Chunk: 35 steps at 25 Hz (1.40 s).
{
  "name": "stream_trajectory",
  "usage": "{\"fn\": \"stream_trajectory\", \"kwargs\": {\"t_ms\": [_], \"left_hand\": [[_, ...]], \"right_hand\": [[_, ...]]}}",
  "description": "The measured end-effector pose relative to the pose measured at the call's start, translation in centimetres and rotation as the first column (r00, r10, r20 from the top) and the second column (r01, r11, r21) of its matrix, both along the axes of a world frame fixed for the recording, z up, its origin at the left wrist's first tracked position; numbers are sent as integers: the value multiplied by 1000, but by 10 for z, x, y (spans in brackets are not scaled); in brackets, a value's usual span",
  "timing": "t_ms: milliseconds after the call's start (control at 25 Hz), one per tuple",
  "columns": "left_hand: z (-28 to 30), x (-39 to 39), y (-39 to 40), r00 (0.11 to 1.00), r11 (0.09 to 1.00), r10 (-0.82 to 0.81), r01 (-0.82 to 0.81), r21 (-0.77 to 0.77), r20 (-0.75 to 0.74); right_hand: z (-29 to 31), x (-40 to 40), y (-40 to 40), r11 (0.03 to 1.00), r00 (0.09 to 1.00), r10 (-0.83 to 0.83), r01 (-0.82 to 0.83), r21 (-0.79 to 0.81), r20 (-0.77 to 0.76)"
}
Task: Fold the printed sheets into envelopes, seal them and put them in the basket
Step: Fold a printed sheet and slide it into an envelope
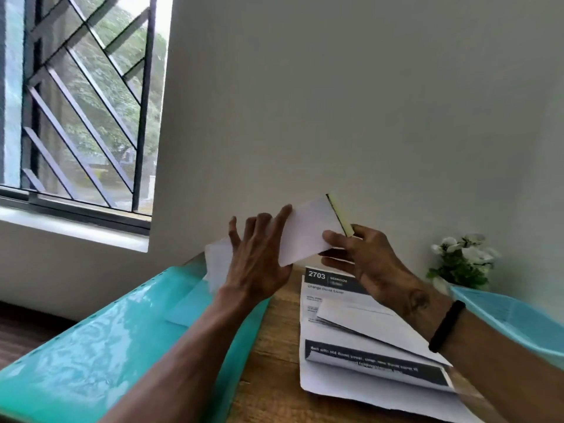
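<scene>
Two hands lift the envelope (308, 232): right fingers (334, 239) pinching, left fingers (259, 227) spread.

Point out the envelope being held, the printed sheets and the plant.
envelope (308, 232), head view, middle of its white face.
printed sheets (332, 383), head view, lower white margin.
plant (462, 261), head view, leaves and white flowers.

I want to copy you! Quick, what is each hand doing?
Left hand: open, straight fingers pressed flat on the envelope.
Right hand: pinching the envelope's end, beside the yellow strip.
</scene>
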<state>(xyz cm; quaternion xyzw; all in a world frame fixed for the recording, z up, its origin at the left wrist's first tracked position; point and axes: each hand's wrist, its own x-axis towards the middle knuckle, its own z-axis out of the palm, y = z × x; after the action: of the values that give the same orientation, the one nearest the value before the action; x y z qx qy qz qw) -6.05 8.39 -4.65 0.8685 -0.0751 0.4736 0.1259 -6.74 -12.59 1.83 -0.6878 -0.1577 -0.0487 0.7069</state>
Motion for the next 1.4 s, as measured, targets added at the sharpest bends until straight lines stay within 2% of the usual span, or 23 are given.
{"fn": "stream_trajectory", "kwargs": {"t_ms": [120, 200, 360, 480, 560, 720, 960, 1200, 1400], "left_hand": [[0, -2, -6, 998, 996, -52, 54, 72, -26], [-1, -2, -9, 997, 993, -69, 72, 89, -32], [-3, 0, -8, 996, 993, -76, 79, 84, -36], [-4, -1, -8, 992, 988, -125, 126, 85, -12], [-4, -2, -11, 987, 983, -159, 158, 89, -1], [-3, -2, -13, 992, 981, -123, 123, 153, -11], [-6, -1, -27, 995, 955, -96, 104, 276, -40], [-3, -2, -32, 993, 943, -119, 114, 313, -3], [-7, -3, -39, 990, 945, -97, 124, 303, -104]], "right_hand": [[7, 6, -31, 996, 993, -88, 86, 35, 73], [4, 8, -47, 996, 994, -79, 77, 37, 70], [-5, 7, -63, 999, 996, -3, 7, -48, 91], [-7, 6, -70, 982, 975, 13, 30, -188, 222], [-7, 6, -74, 977, 967, 53, 2, -213, 251], [-3, 5, -81, 977, 974, 97, -54, -207, 203], [-23, 16, -88, 955, 971, 237, -228, -187, 27], [-41, 30, -93, 965, 988, 102, -69, -252, 119], [-52, 31, -89, 958, 975, 189, -156, -242, 119]]}}
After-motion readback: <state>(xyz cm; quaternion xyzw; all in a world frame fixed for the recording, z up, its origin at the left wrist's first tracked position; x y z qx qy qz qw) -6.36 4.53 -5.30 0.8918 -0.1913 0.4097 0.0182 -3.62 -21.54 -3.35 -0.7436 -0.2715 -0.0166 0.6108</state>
